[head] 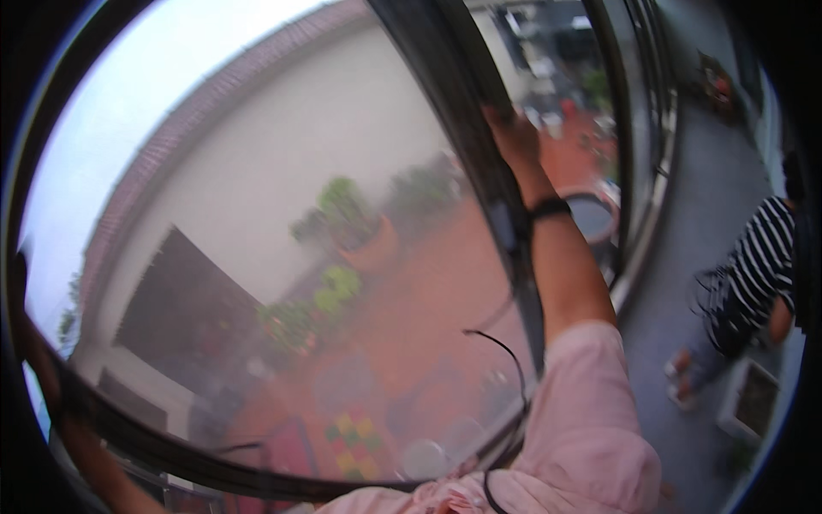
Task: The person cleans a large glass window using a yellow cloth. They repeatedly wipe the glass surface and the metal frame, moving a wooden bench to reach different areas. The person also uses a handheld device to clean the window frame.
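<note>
A large glass window pane [257,160] in a dark metal frame [443,83] fills the view before me. My right hand [519,138] grips the frame's upright on the right, its fingers partly hidden behind the bar; a dark band circles the wrist. At the far left, my left hand [22,283] is at the opposite edge of the frame, dark and blurred, with its forearm running down to the lower left. A thin black cable [510,352] curves up near the lower right corner of the pane.
Right of the window runs a grey-floored passage [693,193]. A person in a striped top [761,250] is there, near a white planter box [748,398]. Beyond the glass lie a red-tiled courtyard, a potted plant [369,247] and a pale wall [289,128].
</note>
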Demonstrator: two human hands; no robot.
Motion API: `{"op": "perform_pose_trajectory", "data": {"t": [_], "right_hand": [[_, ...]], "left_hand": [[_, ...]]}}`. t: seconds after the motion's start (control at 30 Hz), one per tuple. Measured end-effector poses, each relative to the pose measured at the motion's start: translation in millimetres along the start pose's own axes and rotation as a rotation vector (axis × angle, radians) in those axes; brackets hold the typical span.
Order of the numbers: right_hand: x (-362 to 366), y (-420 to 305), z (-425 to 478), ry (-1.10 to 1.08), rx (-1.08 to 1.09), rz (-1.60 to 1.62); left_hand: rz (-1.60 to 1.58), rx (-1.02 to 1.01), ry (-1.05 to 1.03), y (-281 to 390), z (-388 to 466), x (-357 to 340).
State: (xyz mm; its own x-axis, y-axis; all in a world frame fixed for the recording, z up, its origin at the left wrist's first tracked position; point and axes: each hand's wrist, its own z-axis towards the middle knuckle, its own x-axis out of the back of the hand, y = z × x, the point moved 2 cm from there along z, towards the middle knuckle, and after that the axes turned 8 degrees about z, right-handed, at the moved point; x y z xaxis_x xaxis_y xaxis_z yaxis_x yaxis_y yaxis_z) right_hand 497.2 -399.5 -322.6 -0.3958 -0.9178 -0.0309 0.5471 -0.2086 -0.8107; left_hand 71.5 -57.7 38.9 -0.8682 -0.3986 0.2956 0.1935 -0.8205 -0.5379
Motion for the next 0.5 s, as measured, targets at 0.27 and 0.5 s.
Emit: {"op": "perform_pose_trajectory", "data": {"t": [0.27, 0.5], "right_hand": [[20, -27, -8, 0.17, 0.021, -0.119], [-1, 7, 17, 0.183, -0.012, -0.301]], "left_hand": [[0.379, 0.722, 0.281, -38, -368, 65], [0.597, 0.912, 0.131, -107, -518, 102]]}}
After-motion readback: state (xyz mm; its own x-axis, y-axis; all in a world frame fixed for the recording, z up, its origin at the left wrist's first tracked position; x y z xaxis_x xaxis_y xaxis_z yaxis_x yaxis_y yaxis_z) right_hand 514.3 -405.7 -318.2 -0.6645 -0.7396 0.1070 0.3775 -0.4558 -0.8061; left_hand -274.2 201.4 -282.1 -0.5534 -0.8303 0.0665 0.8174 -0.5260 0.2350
